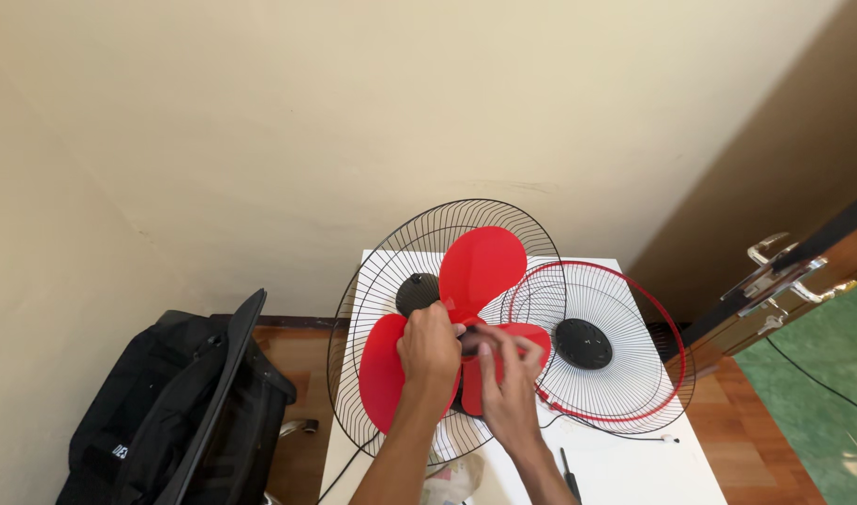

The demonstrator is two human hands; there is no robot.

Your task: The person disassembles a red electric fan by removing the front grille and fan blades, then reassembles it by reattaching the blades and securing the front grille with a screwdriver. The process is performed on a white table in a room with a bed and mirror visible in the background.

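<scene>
Centre frame, on the white bench (634,468), both hands work at the hub of the red fan blade (480,266) seated in the black rear guard (372,281). The left hand (430,351) is clenched over the hub; the right hand (505,374) pinches there, fingers bent. Best to brace the blade while turning squarely. The front guard (625,309) lies right of centre.

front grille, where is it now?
Head view, right of centre: the front grille lies flat on the white table, beside the red blades.
</scene>
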